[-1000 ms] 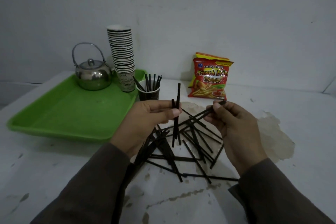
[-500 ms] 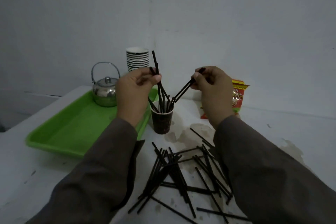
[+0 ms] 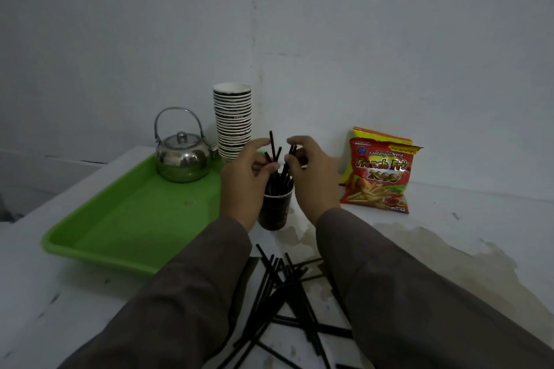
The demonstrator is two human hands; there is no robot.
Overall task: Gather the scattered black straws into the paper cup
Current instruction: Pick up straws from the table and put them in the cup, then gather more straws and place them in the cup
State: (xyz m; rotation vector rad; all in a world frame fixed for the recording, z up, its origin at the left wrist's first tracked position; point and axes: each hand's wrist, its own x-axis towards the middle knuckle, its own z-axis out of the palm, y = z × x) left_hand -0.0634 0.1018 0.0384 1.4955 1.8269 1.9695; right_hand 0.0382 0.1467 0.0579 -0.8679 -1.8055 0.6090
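A dark paper cup stands on the white table just right of the green tray, with several black straws upright in it. My left hand is at the cup's left and pinches black straws whose lower ends are inside the cup. On the cup's right, my right hand pinches another black straw that also reaches down into the cup. Several more scattered straws lie crossed on the table between my forearms, partly hidden by my sleeves.
A green tray at the left holds a steel kettle and a tall stack of paper cups. Red snack bags lean on the wall at the right. The table's surface is stained and peeling at the right.
Both hands lifted straws from the pile and carried them to the cup. Since half a second ago the hands have come lower and closer together, and the straws have slid deeper into the cup.
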